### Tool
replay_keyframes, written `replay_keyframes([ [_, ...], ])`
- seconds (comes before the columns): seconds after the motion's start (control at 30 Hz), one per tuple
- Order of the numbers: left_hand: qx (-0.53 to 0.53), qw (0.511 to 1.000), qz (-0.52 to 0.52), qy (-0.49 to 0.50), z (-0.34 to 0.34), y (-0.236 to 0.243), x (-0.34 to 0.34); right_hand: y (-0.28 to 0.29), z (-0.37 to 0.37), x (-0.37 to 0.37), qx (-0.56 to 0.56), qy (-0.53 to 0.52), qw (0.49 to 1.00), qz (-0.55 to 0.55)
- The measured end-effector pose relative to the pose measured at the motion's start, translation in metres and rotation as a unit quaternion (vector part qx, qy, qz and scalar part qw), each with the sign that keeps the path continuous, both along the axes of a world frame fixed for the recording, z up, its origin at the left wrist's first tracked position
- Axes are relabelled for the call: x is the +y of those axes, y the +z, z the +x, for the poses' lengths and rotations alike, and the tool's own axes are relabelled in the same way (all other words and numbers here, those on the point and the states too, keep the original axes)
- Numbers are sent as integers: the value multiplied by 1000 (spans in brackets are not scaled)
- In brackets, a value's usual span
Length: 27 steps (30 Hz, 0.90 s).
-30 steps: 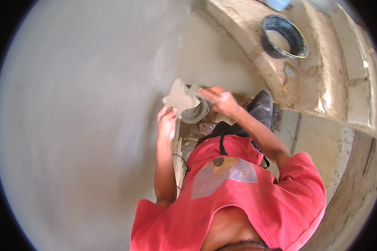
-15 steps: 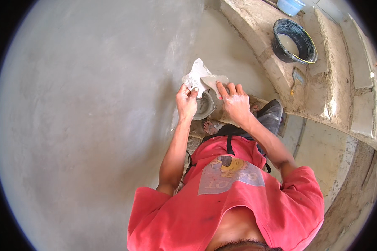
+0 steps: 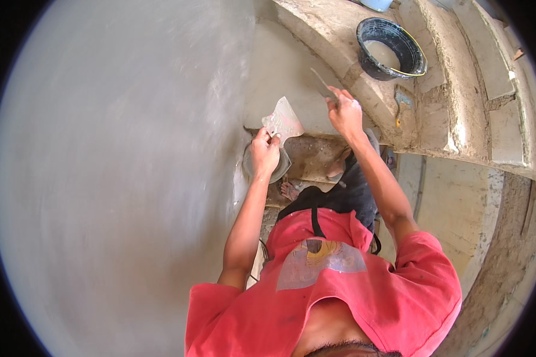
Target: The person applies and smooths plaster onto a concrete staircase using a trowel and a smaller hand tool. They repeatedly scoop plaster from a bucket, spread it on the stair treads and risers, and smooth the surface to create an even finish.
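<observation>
My left hand (image 3: 264,154) grips a pale, irregularly shaped scraper plate (image 3: 283,119) streaked with plaster, held over a round grey bowl (image 3: 278,171). Up and to its right, my right hand (image 3: 345,117) is closed on a thin grey blade (image 3: 320,82), seen nearly edge-on and raised apart from the plate. My bare foot (image 3: 289,190) shows below the bowl.
A smooth grey plastered surface (image 3: 119,149) fills the left side. Curved, rough concrete steps (image 3: 458,77) run along the right, holding a black bucket (image 3: 382,70) with cloudy liquid, a plaster-crusted brush (image 3: 404,101) with a yellow handle and, at the top, a blue container (image 3: 375,5).
The plate and blade, overlapping earlier, are now apart: my right hand has lifted the blade up and turned it edge-on. The grey paste heaped on the plate a second ago no longer shows.
</observation>
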<state>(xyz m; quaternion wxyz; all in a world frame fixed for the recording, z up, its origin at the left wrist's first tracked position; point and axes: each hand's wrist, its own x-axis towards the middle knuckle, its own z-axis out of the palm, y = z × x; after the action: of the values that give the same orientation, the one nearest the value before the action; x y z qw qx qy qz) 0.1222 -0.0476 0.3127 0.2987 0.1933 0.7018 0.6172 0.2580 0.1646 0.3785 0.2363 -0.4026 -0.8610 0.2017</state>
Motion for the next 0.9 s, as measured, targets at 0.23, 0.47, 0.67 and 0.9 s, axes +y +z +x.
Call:
replay_keyframes([
  [0.23,-24,998,-60,-9,-29,-64,81,-25,-26,92,11,-60,998,8],
  [0.47,-57,996,-62,41,-66,-170,166,-210,-162,237,-56,-10,998,35],
  [0.67,-85,991,-78,63,-120,-231,221,-322,-187,294,-103,19,994,24],
  [0.9,-97,984,-133,67,-150,-257,232,-343,-275,311,-223,137,955,138],
])
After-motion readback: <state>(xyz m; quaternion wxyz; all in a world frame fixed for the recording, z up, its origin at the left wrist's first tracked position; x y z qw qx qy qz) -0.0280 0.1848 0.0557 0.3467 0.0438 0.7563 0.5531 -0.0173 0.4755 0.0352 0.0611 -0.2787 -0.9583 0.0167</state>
